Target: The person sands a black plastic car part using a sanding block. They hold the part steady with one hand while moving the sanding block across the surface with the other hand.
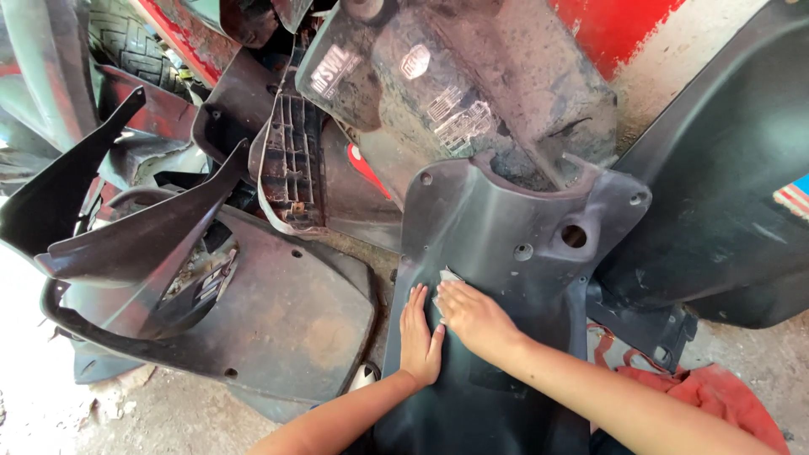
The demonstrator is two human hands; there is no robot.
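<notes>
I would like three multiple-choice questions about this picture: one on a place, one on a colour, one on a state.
1. Where do both hands rest?
A. on the grey plastic scooter panel in the middle
B. on the black tyre at top left
C. on the concrete floor

2. What colour is the crumpled cloth at lower right?
A. blue
B. red
C. white

3. How is the left hand?
A. closed in a fist
B. flat, fingers stretched out
C. lifted in the air

Answers:
1 A: the left hand and the right hand lie on the grey plastic scooter panel.
2 B: the crumpled cloth is red.
3 B: its palm lies flat; the right hand presses a small pale scrap.
</notes>
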